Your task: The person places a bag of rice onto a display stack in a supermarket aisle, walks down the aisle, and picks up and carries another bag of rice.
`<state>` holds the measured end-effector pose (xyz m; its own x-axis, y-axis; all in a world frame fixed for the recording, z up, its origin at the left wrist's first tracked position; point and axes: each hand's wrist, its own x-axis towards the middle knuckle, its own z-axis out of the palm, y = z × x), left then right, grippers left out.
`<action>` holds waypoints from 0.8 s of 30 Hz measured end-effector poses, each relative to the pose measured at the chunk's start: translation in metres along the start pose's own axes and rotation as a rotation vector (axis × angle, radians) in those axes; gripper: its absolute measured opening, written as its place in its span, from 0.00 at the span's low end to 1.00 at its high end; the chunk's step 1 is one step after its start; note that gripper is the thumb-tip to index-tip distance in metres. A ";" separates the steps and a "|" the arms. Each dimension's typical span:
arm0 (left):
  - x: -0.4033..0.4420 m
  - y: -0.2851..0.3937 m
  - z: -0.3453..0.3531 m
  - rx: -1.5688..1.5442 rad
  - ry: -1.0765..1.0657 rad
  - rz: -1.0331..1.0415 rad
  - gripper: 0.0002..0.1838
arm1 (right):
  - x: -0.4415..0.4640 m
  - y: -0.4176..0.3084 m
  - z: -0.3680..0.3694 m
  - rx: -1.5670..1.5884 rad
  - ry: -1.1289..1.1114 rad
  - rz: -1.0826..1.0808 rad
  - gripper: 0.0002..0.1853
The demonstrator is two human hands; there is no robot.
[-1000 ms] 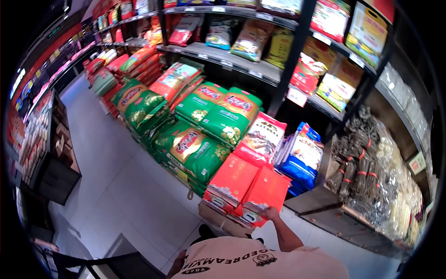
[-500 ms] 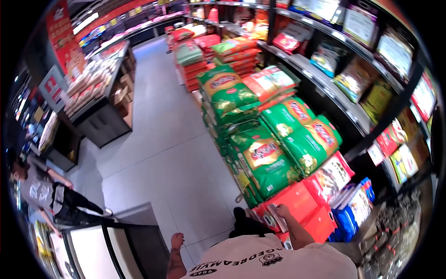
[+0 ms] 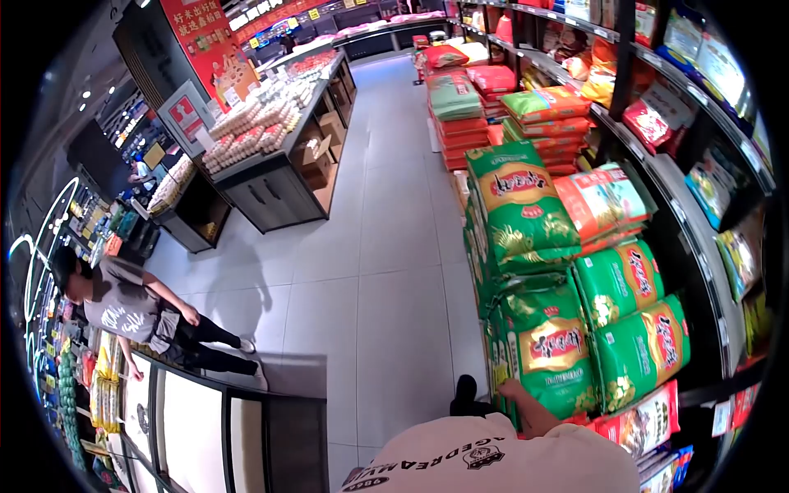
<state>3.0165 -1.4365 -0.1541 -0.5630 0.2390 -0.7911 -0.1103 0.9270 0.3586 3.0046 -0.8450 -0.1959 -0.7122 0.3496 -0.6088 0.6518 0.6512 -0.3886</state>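
My right hand [image 3: 513,389] is at the near left edge of the stacked green bags [image 3: 549,349], low in the view. Its fingers are too small and unclear to tell whether they hold or only touch something. Beyond it lie another green bag [image 3: 526,205] and a red and white bag [image 3: 604,201]. Two more green bags [image 3: 645,341] rest to the right. A red and white package [image 3: 649,419] is partly visible nearer to me. My left hand is out of sight beside my shirt.
A person [image 3: 140,308] stands at the left by a bin with white panels [image 3: 193,415]. A counter of packed goods [image 3: 271,193] stands across the tiled aisle [image 3: 394,222]. Shelving [image 3: 686,205] runs along the right.
The view has swung right to left along the aisle, showing more floor and the person. My right hand has moved from the red packages to the green bags; my left hand has left view.
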 end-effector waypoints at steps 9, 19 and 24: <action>0.094 0.259 -0.184 -0.493 0.527 0.183 0.17 | 0.139 -0.092 -0.178 0.339 0.244 -0.158 0.17; 0.207 0.151 -0.168 0.578 -0.046 0.474 0.16 | 0.119 0.005 -0.128 0.023 -0.122 0.091 0.19; 0.275 0.166 -0.241 0.117 -0.213 0.078 0.16 | 0.129 0.030 -0.130 0.219 -0.132 0.479 0.20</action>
<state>2.6455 -1.2868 -0.1927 -0.3794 0.3554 -0.8543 0.0295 0.9275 0.3727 2.8982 -0.6926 -0.1959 -0.2927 0.4763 -0.8291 0.9444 0.2796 -0.1728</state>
